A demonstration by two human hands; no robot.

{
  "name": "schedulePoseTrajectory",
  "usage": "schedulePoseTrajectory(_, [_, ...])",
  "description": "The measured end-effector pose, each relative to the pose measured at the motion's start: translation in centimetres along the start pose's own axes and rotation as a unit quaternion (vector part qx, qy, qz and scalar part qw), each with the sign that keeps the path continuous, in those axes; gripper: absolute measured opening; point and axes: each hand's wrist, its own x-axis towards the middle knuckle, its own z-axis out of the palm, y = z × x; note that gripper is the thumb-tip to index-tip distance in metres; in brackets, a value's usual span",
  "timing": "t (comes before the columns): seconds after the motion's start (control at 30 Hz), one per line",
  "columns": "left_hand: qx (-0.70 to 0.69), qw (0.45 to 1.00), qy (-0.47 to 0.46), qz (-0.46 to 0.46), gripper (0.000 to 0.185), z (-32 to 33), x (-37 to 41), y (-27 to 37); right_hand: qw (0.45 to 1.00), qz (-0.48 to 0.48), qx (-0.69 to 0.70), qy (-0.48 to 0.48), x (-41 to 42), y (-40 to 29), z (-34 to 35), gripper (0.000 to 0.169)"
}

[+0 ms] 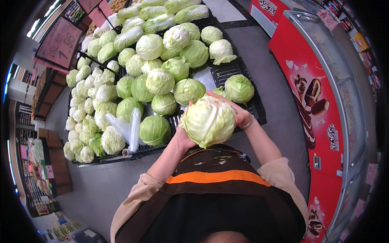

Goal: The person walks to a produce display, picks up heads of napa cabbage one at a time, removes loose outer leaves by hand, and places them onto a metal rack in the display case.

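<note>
A pale green cabbage head (209,121) is held up in front of my apron, over the near edge of the produce display. My left hand (185,132) cups it from the left side and my right hand (238,114) supports it from the right. The cabbage hides parts of both palms. Just beyond my hands, a round cabbage (189,91) rests on the display, and another cabbage (239,88) sits by itself to the right on black slatted plastic. Left of my left hand lies a darker green cabbage (155,130).
Napa cabbages (174,15) are piled at the back, smaller pale heads (103,91) at the left. A roll of clear plastic bags (133,130) lies at the display's front edge. Price signs (59,44) stand on the left. Red chest freezers (319,121) line the right across grey floor.
</note>
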Motion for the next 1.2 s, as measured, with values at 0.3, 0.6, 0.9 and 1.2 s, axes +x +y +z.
schedulePoseTrajectory(0.3, [0.209, 0.957, 0.065, 0.19, 0.062, 0.4, -4.9, -1.6, 0.988, -0.01, -0.043, 0.145, -4.5, 3.8, 2.1, 0.109])
schedulePoseTrajectory(0.6, [0.365, 0.868, 0.13, 0.31, 0.074, -3.1, -11.8, -5.7, 0.933, 0.018, 0.272, 0.233, -5.4, 13.2, 10.5, 0.093])
schedulePoseTrajectory(0.9, [0.2, 0.944, 0.123, 0.232, 0.076, -7.9, -18.8, -7.6, 0.954, 0.074, 0.18, 0.228, -7.0, 17.0, 16.2, 0.091])
schedulePoseTrajectory(1.2, [0.084, 0.989, 0.046, 0.112, 0.08, -10.4, -22.5, -10.4, 0.967, 0.082, -0.001, 0.24, -9.4, 18.7, 20.5, 0.076])
